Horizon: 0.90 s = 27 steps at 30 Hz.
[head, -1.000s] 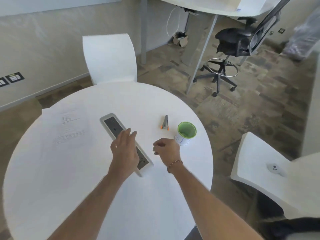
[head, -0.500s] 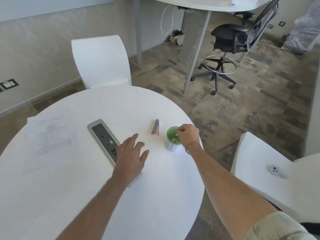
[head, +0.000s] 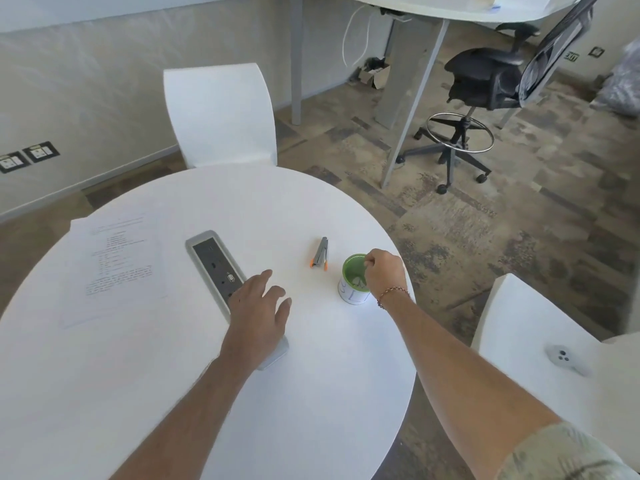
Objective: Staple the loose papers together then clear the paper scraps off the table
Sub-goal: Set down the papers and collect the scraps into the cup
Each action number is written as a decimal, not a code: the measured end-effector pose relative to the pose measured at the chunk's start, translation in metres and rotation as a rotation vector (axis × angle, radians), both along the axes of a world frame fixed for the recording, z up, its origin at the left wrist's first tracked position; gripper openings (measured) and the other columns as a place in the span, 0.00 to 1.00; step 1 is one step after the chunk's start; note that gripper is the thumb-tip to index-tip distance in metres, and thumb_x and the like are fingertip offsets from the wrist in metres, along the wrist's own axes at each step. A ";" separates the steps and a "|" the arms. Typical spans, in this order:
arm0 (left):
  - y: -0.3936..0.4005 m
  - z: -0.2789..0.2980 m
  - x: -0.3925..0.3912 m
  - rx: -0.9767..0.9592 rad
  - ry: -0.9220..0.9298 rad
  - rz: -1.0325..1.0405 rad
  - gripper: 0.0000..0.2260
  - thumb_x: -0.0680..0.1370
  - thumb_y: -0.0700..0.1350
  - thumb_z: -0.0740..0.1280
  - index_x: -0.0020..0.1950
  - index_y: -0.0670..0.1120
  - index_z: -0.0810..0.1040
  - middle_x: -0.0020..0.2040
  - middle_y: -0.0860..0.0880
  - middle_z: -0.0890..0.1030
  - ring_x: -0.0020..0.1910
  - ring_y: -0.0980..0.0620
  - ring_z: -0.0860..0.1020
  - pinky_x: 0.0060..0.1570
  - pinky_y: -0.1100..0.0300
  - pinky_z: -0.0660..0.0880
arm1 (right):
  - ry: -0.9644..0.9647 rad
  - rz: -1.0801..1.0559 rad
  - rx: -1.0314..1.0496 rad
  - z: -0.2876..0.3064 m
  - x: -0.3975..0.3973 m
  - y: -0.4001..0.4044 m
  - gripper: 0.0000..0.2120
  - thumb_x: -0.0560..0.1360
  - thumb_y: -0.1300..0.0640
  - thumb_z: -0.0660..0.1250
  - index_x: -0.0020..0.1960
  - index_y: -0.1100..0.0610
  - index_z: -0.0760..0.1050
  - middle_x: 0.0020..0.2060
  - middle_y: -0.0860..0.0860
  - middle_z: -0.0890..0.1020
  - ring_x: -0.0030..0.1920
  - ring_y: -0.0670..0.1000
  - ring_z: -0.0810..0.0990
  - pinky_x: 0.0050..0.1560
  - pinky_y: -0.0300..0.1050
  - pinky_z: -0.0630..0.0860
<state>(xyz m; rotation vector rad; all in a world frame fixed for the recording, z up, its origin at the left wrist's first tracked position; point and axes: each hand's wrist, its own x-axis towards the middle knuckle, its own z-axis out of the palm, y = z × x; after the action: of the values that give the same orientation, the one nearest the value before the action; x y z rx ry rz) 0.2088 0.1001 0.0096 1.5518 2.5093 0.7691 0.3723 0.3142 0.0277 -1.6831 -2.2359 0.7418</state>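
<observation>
Head view: a round white table (head: pixel 173 375) is seen from above, with both bare arms reaching over it. The left hand (head: pixel 258 313) is laid flat, fingers straight and a little spread, over the near end of the grey socket strip (head: pixel 214 265) set in the tabletop; nothing is held by it. The right hand (head: pixel 384 271) is poised over the far-right rim of the cup (head: pixel 353 284), its fingers curled with the tips bunched together above the green inside; whether a scrap is pinched there cannot be told. Pale bits are seen inside the cup. The stapler (head: pixel 320 253) is lying on the table just left of the cup, apart from both hands. The papers (head: pixel 114 265) are lying flat at the table's left edge, well apart from the stapler. A bracelet (head: pixel 393 294) is worn on the right wrist. A white chair (head: pixel 221 116) is placed beyond the table
</observation>
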 end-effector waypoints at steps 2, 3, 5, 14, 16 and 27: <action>-0.002 -0.002 -0.001 0.016 0.010 -0.001 0.20 0.78 0.54 0.56 0.51 0.45 0.84 0.67 0.40 0.78 0.65 0.39 0.77 0.61 0.39 0.74 | -0.008 0.022 0.016 0.000 0.000 -0.002 0.11 0.75 0.64 0.58 0.48 0.61 0.80 0.43 0.57 0.82 0.45 0.58 0.78 0.43 0.47 0.76; -0.004 -0.002 -0.001 0.021 0.014 0.000 0.20 0.78 0.54 0.56 0.50 0.45 0.84 0.67 0.39 0.78 0.64 0.38 0.77 0.60 0.38 0.75 | -0.012 0.021 0.018 0.000 -0.001 -0.003 0.11 0.76 0.63 0.58 0.46 0.62 0.79 0.43 0.57 0.82 0.44 0.58 0.77 0.42 0.48 0.76; -0.007 -0.003 -0.003 0.036 0.024 0.001 0.20 0.79 0.54 0.56 0.51 0.44 0.84 0.66 0.39 0.79 0.64 0.38 0.78 0.58 0.38 0.76 | -0.026 0.010 0.011 -0.001 -0.002 -0.005 0.11 0.77 0.60 0.57 0.44 0.63 0.76 0.41 0.58 0.81 0.43 0.59 0.77 0.39 0.48 0.73; -0.028 -0.002 -0.021 0.019 0.000 0.027 0.19 0.79 0.52 0.55 0.51 0.45 0.83 0.66 0.42 0.78 0.65 0.40 0.76 0.58 0.39 0.76 | 0.047 -0.001 0.127 -0.009 -0.007 -0.016 0.09 0.73 0.68 0.59 0.46 0.60 0.76 0.42 0.57 0.80 0.44 0.59 0.76 0.42 0.52 0.76; -0.035 0.001 -0.025 0.006 -0.010 0.035 0.19 0.79 0.52 0.54 0.51 0.46 0.83 0.65 0.43 0.78 0.67 0.42 0.75 0.58 0.40 0.75 | 0.065 -0.004 0.189 -0.009 -0.010 -0.025 0.08 0.72 0.68 0.61 0.44 0.60 0.76 0.39 0.56 0.80 0.42 0.58 0.76 0.39 0.50 0.75; -0.109 -0.014 -0.053 -0.158 -0.104 0.159 0.15 0.79 0.34 0.61 0.62 0.45 0.80 0.76 0.44 0.69 0.75 0.43 0.65 0.70 0.42 0.61 | 0.151 0.400 0.250 -0.049 -0.080 -0.171 0.13 0.66 0.74 0.64 0.41 0.60 0.81 0.33 0.54 0.82 0.37 0.58 0.76 0.33 0.48 0.76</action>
<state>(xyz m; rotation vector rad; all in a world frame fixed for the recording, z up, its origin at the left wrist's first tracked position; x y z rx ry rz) 0.1554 -0.0092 -0.0048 1.2437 2.5696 0.6327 0.2919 0.1428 -0.0214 -1.0455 -2.4617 0.6127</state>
